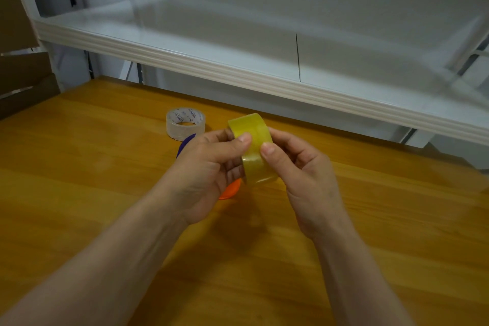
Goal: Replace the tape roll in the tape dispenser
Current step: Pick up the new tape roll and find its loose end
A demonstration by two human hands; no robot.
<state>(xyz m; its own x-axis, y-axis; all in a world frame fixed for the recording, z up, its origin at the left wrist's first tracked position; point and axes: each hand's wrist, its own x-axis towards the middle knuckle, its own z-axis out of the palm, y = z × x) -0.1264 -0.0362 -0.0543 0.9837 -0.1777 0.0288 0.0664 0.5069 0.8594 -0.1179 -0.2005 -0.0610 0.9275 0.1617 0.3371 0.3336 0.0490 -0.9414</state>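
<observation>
A yellow tape roll (251, 137) stands on edge between both hands above the wooden table (105, 167). My left hand (209, 167) grips its left side, thumb pressed on the outer band. My right hand (299, 167) holds the right side, thumb also on the band. A clear tape roll (185, 123) with a printed core lies flat on the table behind my left hand. Under my left hand, a purple part (185, 144) and an orange part (230, 189) of the tape dispenser peek out; most of it is hidden.
A white shelf (264, 82) juts out over the far side of the table. Brown cardboard boxes (23, 82) stand at the left edge.
</observation>
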